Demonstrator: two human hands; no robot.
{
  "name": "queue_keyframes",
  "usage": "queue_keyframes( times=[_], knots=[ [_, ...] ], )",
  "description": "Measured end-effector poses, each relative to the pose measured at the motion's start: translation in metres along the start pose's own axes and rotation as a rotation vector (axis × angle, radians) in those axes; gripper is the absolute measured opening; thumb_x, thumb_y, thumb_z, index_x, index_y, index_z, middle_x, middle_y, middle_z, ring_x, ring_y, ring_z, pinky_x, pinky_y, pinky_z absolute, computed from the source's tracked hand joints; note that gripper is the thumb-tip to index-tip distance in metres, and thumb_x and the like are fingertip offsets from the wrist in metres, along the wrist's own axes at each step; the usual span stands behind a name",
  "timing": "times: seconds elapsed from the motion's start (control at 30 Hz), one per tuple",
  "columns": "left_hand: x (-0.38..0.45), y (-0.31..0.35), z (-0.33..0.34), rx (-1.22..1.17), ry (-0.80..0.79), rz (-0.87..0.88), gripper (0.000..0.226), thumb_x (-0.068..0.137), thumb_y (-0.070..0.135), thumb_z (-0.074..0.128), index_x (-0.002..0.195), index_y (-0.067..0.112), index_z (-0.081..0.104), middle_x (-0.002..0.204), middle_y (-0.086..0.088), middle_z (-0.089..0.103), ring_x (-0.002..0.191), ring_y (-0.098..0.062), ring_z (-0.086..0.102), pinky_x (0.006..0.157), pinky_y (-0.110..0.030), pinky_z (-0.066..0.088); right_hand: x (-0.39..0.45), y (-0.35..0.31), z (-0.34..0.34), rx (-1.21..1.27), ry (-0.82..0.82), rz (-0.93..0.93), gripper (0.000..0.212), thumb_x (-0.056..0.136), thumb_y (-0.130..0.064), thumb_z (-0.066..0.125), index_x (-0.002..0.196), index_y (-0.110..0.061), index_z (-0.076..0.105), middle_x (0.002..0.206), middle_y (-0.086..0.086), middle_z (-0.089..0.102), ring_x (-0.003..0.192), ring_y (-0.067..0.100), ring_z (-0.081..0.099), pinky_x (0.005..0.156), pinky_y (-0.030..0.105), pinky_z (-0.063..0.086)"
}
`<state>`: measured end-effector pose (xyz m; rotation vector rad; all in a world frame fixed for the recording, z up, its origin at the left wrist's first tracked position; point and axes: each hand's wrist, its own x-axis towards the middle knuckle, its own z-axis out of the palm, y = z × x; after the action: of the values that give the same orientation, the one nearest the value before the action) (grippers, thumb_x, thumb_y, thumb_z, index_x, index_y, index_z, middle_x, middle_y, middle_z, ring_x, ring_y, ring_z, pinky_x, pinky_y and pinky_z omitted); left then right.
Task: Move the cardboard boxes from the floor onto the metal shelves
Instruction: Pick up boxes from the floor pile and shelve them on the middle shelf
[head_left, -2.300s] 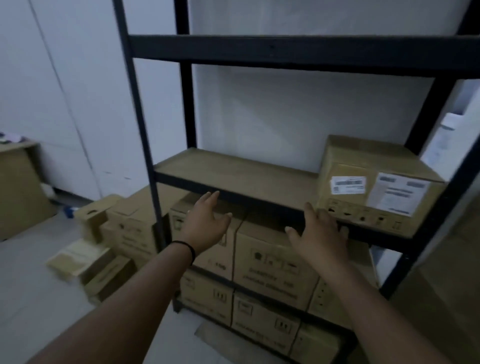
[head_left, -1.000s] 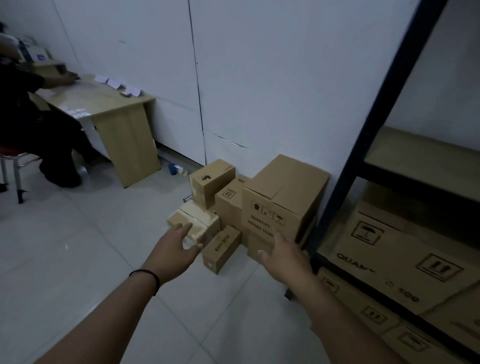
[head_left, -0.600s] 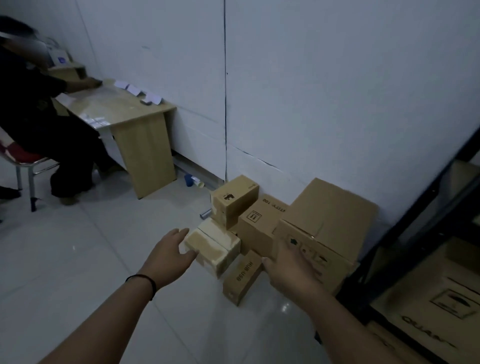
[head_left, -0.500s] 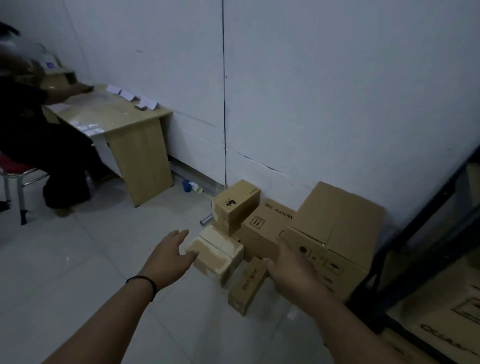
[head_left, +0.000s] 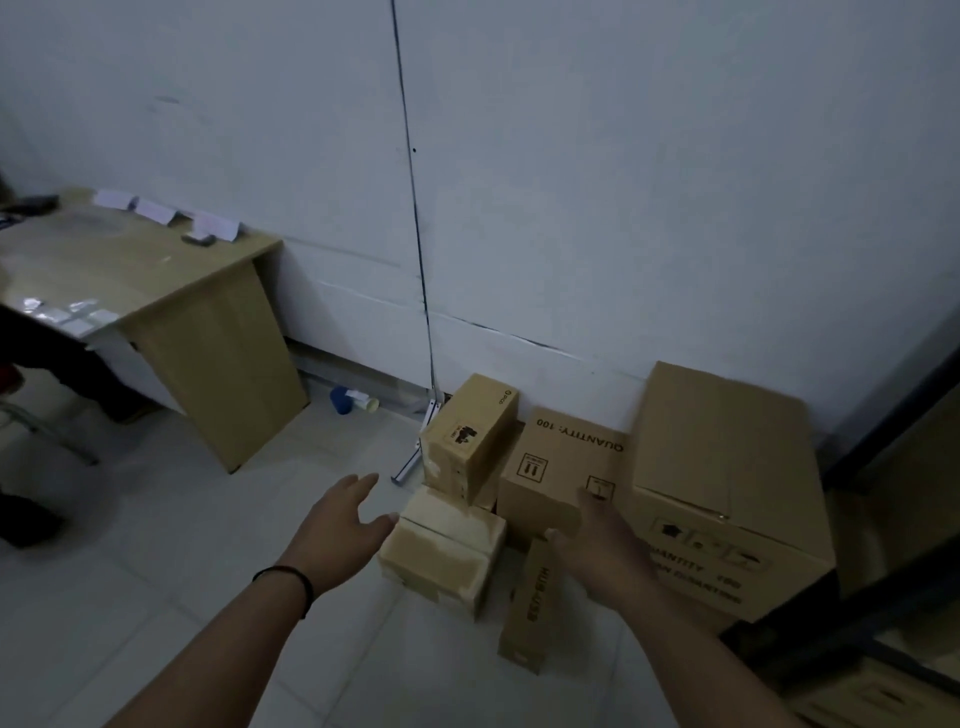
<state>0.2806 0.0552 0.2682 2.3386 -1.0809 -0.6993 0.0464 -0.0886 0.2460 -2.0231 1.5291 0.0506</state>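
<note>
Several cardboard boxes sit on the floor against the white wall. A pale taped box (head_left: 444, 551) lies nearest, with a long narrow box (head_left: 530, 608) to its right. Behind them stand a small upright box (head_left: 467, 436), a medium box marked QUANTITY 100 (head_left: 561, 467) and a large box (head_left: 727, 483). My left hand (head_left: 337, 525) is open, its thumb just beside the pale box's left edge. My right hand (head_left: 602, 545) is open above the narrow box, in front of the medium box. The metal shelf's dark frame (head_left: 883, 415) shows at the right edge.
A wooden desk (head_left: 156, 291) with papers stands at the left against the wall, with a seated person's legs beneath it. A blue cup (head_left: 343, 400) and a metal strip (head_left: 415, 457) lie on the floor by the wall. White tiled floor (head_left: 156, 545) spreads to the left.
I turned from the shelf to the boxes on the floor and came closer. Both open hands have reached down to the pale box and the narrow box.
</note>
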Motion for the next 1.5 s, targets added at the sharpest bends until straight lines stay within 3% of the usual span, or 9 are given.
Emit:
queue_keyframes(
  times=[0.43,0.57,0.83,1.03,1.13,1.2,1.33,1.43,1.5],
  knots=[
    [0.197,-0.003,-0.039,0.007,-0.054,-0.001,0.064,0.093,0.036,0.058,0.148,0.017,0.032,0.156,-0.005,0.027,0.144,-0.019,0.023,0.117,-0.031,0.019,0.158,-0.075,-0.006,0.054,-0.068,0.107,0.072,0.092,-0.048,0.046,0.152,-0.025,0.013,0.145,0.005,0.038,0.127,0.025,0.043,0.101,0.037,0.042],
    [0.247,-0.005,-0.04,0.015,-0.119,0.03,0.065,0.093,0.036,0.058,0.149,0.016,0.031,0.156,-0.004,0.027,0.144,-0.019,0.023,0.117,-0.033,0.02,0.191,-0.09,0.001,0.084,-0.037,0.14,0.067,0.095,-0.04,0.048,0.152,-0.022,0.017,0.141,0.005,0.042,0.122,0.023,0.047,0.098,0.035,0.045],
    [0.357,-0.033,-0.044,0.057,-0.288,0.148,0.064,0.094,0.035,0.057,0.149,0.015,0.029,0.157,-0.005,0.026,0.144,-0.02,0.023,0.115,-0.03,0.019,0.238,-0.122,0.038,0.168,0.03,0.357,0.071,0.094,-0.045,0.046,0.153,-0.021,0.015,0.144,0.007,0.039,0.127,0.025,0.043,0.103,0.04,0.041],
    [0.42,-0.084,-0.031,0.079,-0.459,0.187,0.062,0.096,0.031,0.054,0.149,0.013,0.028,0.156,-0.005,0.027,0.142,-0.022,0.027,0.114,-0.031,0.022,0.254,-0.152,0.101,0.268,0.059,0.515,0.065,0.096,-0.036,0.046,0.152,-0.019,0.019,0.141,0.004,0.044,0.116,0.022,0.052,0.094,0.033,0.048],
    [0.433,-0.114,-0.01,0.06,-0.513,0.155,0.064,0.096,0.032,0.054,0.151,0.014,0.025,0.157,-0.004,0.025,0.143,-0.021,0.024,0.114,-0.03,0.02,0.256,-0.155,0.136,0.255,0.063,0.539,0.054,0.096,-0.039,0.046,0.144,-0.017,0.035,0.131,0.004,0.051,0.11,0.021,0.055,0.091,0.038,0.05],
    [0.439,-0.137,0.01,0.039,-0.545,0.115,0.066,0.095,0.034,0.055,0.151,0.016,0.025,0.157,-0.003,0.024,0.144,-0.02,0.022,0.115,-0.03,0.018,0.262,-0.148,0.164,0.253,0.028,0.574,0.054,0.096,-0.042,0.046,0.141,-0.014,0.037,0.135,0.005,0.05,0.117,0.023,0.052,0.097,0.038,0.046],
    [0.448,-0.184,0.063,0.031,-0.569,0.081,0.069,0.095,0.034,0.055,0.152,0.016,0.021,0.158,-0.002,0.023,0.145,-0.019,0.021,0.115,-0.03,0.017,0.281,-0.121,0.228,0.294,0.014,0.604,0.069,0.095,-0.048,0.046,0.152,-0.018,0.022,0.15,0.004,0.039,0.132,0.024,0.042,0.104,0.034,0.04],
    [0.459,-0.227,0.114,0.072,-0.578,0.054,0.07,0.096,0.034,0.054,0.152,0.015,0.019,0.158,-0.004,0.022,0.145,-0.02,0.02,0.115,-0.031,0.016,0.301,-0.088,0.29,0.309,-0.018,0.62,0.058,0.091,-0.051,0.047,0.139,-0.019,0.044,0.129,0.006,0.055,0.112,0.024,0.055,0.092,0.035,0.048],
    [0.464,-0.257,0.151,0.072,-0.587,0.048,0.071,0.095,0.034,0.054,0.152,0.014,0.018,0.158,-0.005,0.021,0.145,-0.021,0.02,0.116,-0.031,0.017,0.314,-0.062,0.338,0.337,-0.022,0.638,0.066,0.082,-0.058,0.046,0.133,-0.016,0.048,0.128,0.008,0.058,0.11,0.025,0.057,0.091,0.038,0.05]
  ],
)
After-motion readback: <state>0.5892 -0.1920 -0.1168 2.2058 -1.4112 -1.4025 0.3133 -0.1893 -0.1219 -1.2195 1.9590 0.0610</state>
